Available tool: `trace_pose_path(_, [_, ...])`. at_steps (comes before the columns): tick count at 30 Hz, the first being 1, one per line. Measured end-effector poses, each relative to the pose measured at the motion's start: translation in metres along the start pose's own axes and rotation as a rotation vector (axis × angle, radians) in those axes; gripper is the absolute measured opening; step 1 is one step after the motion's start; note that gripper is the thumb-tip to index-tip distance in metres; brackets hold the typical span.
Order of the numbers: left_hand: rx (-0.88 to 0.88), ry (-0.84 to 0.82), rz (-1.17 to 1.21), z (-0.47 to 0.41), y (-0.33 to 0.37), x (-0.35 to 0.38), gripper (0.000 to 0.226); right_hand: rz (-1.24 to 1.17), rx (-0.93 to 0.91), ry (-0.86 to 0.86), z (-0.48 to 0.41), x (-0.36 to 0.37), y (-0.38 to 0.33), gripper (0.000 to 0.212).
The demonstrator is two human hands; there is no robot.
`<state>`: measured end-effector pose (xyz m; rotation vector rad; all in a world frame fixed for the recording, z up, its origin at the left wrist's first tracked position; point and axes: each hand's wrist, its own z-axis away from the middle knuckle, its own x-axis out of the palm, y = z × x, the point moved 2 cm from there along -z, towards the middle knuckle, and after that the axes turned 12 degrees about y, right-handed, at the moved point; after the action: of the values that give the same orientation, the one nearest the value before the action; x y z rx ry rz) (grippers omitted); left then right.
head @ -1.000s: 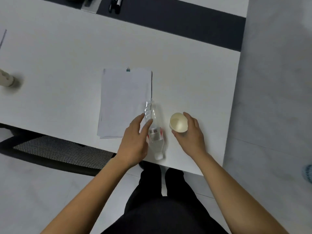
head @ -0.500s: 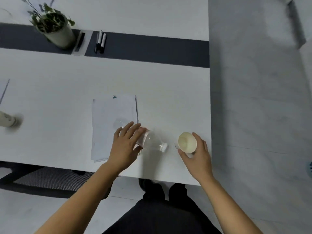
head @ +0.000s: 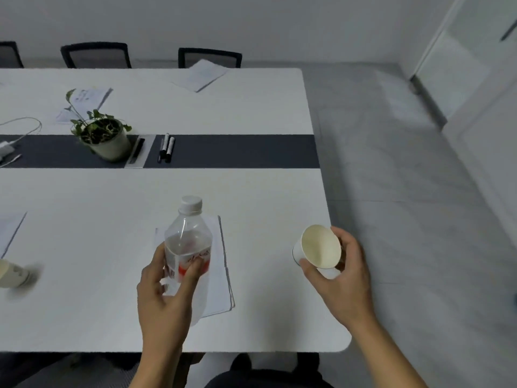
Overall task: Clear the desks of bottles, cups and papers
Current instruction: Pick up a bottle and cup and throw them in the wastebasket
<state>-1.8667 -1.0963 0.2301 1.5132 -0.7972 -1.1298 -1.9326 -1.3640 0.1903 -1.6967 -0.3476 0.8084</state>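
My left hand [head: 165, 292] grips a clear plastic bottle [head: 188, 236] with a white cap and a red label, held upright above the white desk [head: 84, 247]. My right hand [head: 340, 273] holds a white paper cup [head: 319, 249], tilted so its empty inside faces me, over the desk's right edge. A stack of papers [head: 221, 275] lies flat on the desk under the bottle. More papers lie at the far side [head: 202, 75], behind the plant [head: 84, 98] and at the left edge [head: 9, 231].
A potted plant [head: 105, 137] and black markers [head: 167, 148] sit on the dark centre strip. Another cup [head: 12, 273] lies blurred at the left edge. A white cable [head: 22, 127] runs at far left. Chairs [head: 209, 57] line the far side; grey floor lies to the right.
My left hand has lifted the bottle from lying on the desk to upright. My right hand has raised and tilted the cup. My view has swung up to show the whole table.
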Motion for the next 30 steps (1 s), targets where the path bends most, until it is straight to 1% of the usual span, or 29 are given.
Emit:
trace_pose_path(4, [-0.048,-0.172,0.052,-0.001,-0.003,0.029,0.058,0.018,0.069,0.174,0.018,-0.028,0.006,0.073])
trace_pose_path(8, [-0.068,-0.411,0.101,0.012,0.0,0.087,0.061,0.057,0.15,0.403,0.042,-0.086,0.015,0.072])
trace_pose_path(11, [-0.035,-0.597,0.148,0.047,0.024,0.133,0.059,0.085,0.188,0.584,0.068,-0.143,0.021,0.069])
trace_pose_path(14, [-0.002,-0.775,0.215,0.094,0.054,0.173,0.052,0.074,0.232,0.775,0.096,-0.198,0.034,0.073])
trace_pose_path(17, [0.024,-0.936,0.246,0.144,0.07,0.212,0.05,0.05,0.293,0.95,0.119,-0.253,0.059,0.079])
trace_pose_path(19, [0.043,-1.032,0.244,0.178,0.073,0.24,0.051,0.03,0.333,1.05,0.131,-0.29,0.08,0.079])
trace_pose_path(22, [0.055,-1.108,0.229,0.234,0.075,0.283,0.054,0.004,0.362,1.161,0.141,-0.349,0.118,0.074])
trace_pose_path(24, [0.058,-1.105,0.213,0.281,0.081,0.319,0.052,-0.006,0.367,1.206,0.139,-0.399,0.143,0.072])
trace_pose_path(30, [0.113,-1.127,0.238,0.382,0.122,0.4,0.042,0.009,0.341,1.196,0.098,-0.525,0.172,0.072])
